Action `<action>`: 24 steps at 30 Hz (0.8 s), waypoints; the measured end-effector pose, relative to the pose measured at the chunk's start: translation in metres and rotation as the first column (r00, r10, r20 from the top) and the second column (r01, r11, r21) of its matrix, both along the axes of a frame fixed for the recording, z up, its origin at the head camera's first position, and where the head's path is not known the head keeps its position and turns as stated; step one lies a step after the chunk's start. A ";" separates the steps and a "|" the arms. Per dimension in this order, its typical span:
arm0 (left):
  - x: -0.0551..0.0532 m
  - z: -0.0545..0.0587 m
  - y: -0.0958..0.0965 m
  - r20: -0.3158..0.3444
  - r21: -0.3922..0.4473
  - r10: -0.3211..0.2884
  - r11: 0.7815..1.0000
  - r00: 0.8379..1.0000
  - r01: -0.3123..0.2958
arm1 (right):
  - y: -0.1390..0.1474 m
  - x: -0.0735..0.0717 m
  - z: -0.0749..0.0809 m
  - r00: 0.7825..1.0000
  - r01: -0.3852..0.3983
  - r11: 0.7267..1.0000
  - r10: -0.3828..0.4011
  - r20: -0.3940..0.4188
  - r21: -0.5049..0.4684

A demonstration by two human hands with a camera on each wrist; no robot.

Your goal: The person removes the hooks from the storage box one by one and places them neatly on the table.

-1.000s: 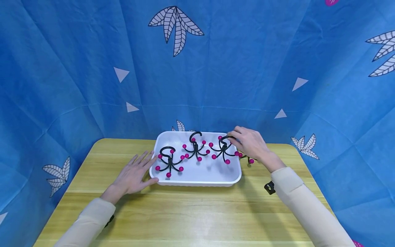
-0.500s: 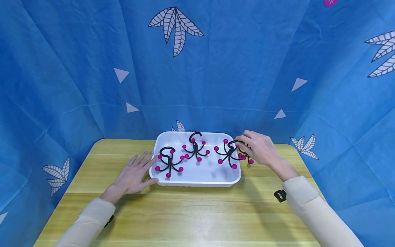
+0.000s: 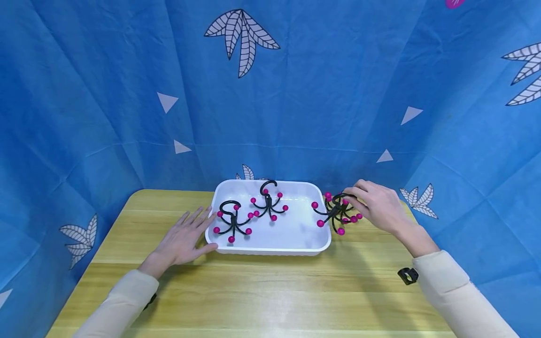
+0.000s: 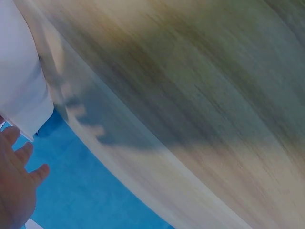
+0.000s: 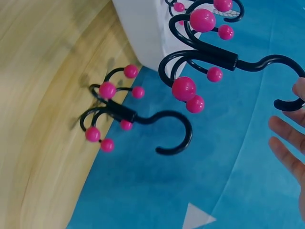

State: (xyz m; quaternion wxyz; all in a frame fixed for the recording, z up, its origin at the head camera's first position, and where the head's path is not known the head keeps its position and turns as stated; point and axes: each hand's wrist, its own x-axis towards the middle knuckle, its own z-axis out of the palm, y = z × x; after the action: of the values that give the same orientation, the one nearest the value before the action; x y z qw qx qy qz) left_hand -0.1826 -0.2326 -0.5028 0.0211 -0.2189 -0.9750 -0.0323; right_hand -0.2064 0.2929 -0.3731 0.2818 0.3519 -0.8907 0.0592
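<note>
Pinching black, pink-balled hook in right hand (with left hand spread by white plastic tray); could snag matching black hook if lowered alongside.

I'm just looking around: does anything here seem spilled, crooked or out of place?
Nothing looks spilled or broken. The one oddity, perhaps: a black hook stands on the table beside the white tray, while two matching hooks sit inside it. The right hand holds another hook by its curved top.

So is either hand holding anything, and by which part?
The right hand holds a black, pink-tipped hanger by its curved hook; the left hand holds nothing.
</note>
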 end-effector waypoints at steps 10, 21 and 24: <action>-0.001 -0.003 -0.002 0.000 -0.008 -0.005 1.000 1.000 0.005 | 0.026 0.010 0.004 1.000 0.008 1.000 -0.008 0.004 -0.002; -0.002 -0.003 -0.002 0.005 -0.001 -0.011 1.000 1.000 0.011 | 0.050 0.014 0.003 1.000 0.029 1.000 -0.029 -0.002 0.010; -0.003 -0.003 -0.002 0.003 0.006 -0.014 1.000 1.000 0.014 | 0.057 0.015 0.001 0.999 0.050 0.999 -0.050 0.003 0.013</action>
State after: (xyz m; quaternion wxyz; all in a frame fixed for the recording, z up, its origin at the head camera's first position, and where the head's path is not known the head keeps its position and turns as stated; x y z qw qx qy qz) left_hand -0.1852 -0.2349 -0.5060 0.0201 -0.2255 -0.9734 -0.0357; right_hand -0.1912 0.3497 -0.3717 0.2795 0.3313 -0.9000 0.0471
